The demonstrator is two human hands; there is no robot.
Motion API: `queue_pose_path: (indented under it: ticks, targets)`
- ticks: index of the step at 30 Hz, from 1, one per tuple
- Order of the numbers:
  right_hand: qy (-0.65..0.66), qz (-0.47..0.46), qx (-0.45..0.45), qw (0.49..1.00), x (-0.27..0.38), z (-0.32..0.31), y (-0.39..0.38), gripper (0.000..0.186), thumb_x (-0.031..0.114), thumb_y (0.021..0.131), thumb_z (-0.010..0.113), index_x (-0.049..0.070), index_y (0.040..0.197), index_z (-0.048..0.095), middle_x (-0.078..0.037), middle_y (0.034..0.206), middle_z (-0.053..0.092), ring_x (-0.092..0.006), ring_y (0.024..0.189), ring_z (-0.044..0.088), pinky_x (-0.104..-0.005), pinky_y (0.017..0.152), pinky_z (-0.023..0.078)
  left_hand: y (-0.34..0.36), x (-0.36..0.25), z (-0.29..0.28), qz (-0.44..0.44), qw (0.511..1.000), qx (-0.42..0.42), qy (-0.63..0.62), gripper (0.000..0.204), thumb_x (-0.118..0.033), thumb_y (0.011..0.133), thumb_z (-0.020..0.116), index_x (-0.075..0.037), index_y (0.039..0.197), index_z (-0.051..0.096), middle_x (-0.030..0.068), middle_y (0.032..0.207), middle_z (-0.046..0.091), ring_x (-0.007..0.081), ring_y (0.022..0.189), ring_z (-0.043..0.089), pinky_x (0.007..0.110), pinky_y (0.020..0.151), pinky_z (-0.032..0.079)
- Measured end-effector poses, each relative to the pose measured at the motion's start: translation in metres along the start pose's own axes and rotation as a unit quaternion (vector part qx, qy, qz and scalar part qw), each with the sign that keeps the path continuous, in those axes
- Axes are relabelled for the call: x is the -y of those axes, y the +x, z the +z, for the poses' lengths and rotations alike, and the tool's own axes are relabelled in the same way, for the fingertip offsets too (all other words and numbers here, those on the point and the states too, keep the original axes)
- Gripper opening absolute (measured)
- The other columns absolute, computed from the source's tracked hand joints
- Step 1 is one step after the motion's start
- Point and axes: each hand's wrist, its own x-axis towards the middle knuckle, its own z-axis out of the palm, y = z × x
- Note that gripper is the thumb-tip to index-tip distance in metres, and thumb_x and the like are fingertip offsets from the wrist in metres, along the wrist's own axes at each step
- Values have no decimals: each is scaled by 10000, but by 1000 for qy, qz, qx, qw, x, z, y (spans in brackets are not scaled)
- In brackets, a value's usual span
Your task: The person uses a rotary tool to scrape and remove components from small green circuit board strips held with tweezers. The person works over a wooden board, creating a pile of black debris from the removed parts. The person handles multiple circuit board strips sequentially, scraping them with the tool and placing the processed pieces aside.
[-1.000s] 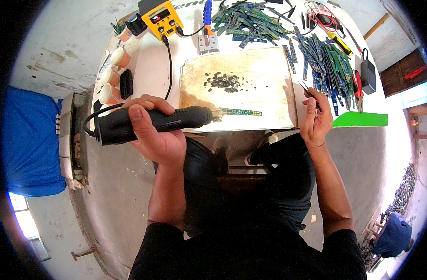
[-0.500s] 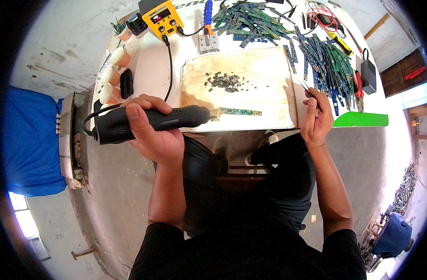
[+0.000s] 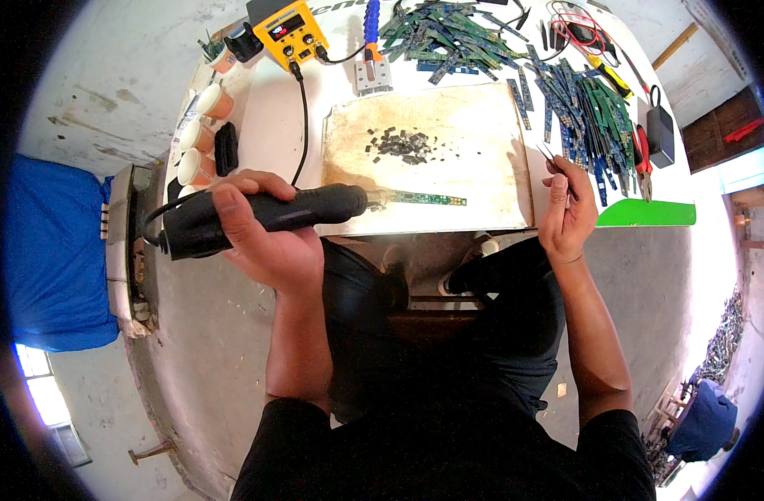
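My left hand [image 3: 269, 238] is wrapped round a black hot air gun [image 3: 273, 219], its metal nozzle pointing right. Just past the nozzle, a narrow green circuit board strip [image 3: 432, 199] lies near the front edge of a stained board [image 3: 474, 125]. The nozzle overlaps the strip's left end in view; whether they touch I cannot tell. Between the fingers of my right hand [image 3: 568, 209] is a pair of tweezers [image 3: 549, 157], tips pointing up and left, apart from the strip. Behind the strip sits a heap of small black chips [image 3: 407, 147].
Circuit board strips are piled at the back [image 3: 448, 37] and right [image 3: 586, 117]. Red-handled pliers [image 3: 642, 163] and a black box [image 3: 660, 138] stand at the right. A yellow soldering station [image 3: 287, 33] is back left, beside paper cups [image 3: 198, 167]. A person [image 3: 703, 422] is at lower right.
My left hand has drawn the hot air gun slightly to the left, showing more of the circuit board strip. My right hand and the tweezers stay in nearly the same place.
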Motion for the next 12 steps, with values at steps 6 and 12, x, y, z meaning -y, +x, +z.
queue_pose_path:
  ticks: [6, 12]
  targets:
    - [-3, -7, -2, 1000, 1, 0, 0, 232, 125, 1022, 540, -47, 1139, 643, -148, 976, 677, -207, 855, 656, -300, 780, 512, 2, 0, 0, 7, 1000, -6, -17, 316, -324, 991, 592, -70, 841, 480, 44, 738, 501, 149, 621, 526, 277, 602, 418]
    - [4, 4, -3, 1000, 3, 1, 0, 232, 134, 1021, 546, -42, 1136, 643, -146, 981, 678, -205, 849, 653, -299, 778, 509, 3, 2, -5, -6, 1000, 4, 25, 353, -455, 959, 612, -133, 873, 497, 33, 726, 530, 147, 643, 521, 272, 594, 423]
